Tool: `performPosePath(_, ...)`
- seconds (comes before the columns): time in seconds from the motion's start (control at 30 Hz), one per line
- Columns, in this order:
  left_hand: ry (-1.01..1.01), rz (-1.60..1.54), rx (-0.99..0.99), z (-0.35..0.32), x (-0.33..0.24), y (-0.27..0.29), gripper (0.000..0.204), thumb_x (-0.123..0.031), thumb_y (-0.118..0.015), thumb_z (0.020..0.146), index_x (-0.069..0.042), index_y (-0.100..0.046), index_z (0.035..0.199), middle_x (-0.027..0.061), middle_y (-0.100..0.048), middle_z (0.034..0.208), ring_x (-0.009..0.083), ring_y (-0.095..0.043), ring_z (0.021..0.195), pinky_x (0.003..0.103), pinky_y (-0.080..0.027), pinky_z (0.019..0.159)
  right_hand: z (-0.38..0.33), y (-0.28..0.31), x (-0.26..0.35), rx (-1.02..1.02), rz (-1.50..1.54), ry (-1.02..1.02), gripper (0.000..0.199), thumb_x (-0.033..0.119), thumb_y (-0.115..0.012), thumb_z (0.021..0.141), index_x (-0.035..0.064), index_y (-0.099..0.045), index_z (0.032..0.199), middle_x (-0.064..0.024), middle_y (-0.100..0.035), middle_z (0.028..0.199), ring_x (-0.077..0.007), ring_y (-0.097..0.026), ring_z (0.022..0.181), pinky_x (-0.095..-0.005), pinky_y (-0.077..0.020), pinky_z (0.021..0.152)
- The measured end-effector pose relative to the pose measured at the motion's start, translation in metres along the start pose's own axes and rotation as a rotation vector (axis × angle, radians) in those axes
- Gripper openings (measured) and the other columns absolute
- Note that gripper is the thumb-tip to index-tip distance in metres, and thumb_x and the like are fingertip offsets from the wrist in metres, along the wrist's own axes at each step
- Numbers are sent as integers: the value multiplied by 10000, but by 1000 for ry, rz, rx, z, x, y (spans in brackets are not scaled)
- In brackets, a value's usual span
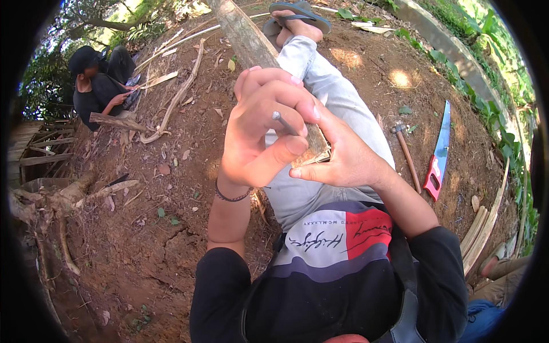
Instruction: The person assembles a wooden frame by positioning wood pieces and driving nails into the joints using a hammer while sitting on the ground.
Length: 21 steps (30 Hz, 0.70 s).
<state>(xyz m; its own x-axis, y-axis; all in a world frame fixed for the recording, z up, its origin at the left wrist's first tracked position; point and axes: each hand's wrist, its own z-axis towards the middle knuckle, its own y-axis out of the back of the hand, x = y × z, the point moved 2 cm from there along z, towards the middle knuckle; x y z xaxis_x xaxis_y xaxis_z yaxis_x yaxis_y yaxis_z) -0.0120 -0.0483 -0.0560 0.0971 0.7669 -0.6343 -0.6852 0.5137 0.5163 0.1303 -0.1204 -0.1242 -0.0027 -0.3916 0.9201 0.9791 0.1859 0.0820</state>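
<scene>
A long, rough wooden piece (243,34) with bark along it slants from the top of the view down to my hands, above my outstretched legs. My right hand (351,150) is closed round its near end, with the thumb beside the split, ragged tip. A metal nail (278,116) is pinched between the thumb and curled fingers of my left hand (254,128), its round head pointing up. The left fingers lie against the wood, partly over the right fingertips. Whether the nail's point touches the wood is hidden by the hand.
On the soil to the right lie a hammer (407,154) and a red-handled saw (439,151). Wood strips (480,234) rest at the lower right, near someone's leg (509,274). Another person (103,86) in a dark cap sits at the far left holding a strip.
</scene>
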Motion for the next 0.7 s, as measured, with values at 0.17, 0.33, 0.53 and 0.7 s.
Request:
performPosePath(0.17,47,180,193,18,-8,16,250,-295,-575,923,-76,-524,814,57,-628,840,243,-461,1009,371,-357,915,6,2,0,21,-63,46,1203,284,-855,655,13,-57,1513,-265,-225,1527,-381,-292,1398,-404,-267,1128)
performPosePath(0.33,69,143,7,10,-14,0,223,-273,-544,940,-92,-502,818,26,-642,819,208,-443,874,361,-341,852,5,0,0,39,2,-38,1187,317,-859,652,12,-96,1508,-267,-311,1480,-386,-363,1355,-403,-313,1100)
performPosePath(0.53,26,88,-89,6,-11,0,162,-241,-571,927,-114,-521,839,-11,-654,810,195,-462,878,359,-285,879,3,1,-3,25,-10,-35,1163,340,-862,645,3,-146,1497,-257,-385,1432,-371,-411,1321,-394,-336,1082)
performPosePath(0.7,46,92,-89,7,-14,-5,182,-263,-577,927,-116,-530,831,-21,-650,800,194,-460,877,357,-293,876,4,0,-4,-5,-30,7,1143,330,-861,646,-2,-167,1491,-243,-398,1427,-358,-429,1310,-391,-344,1074)
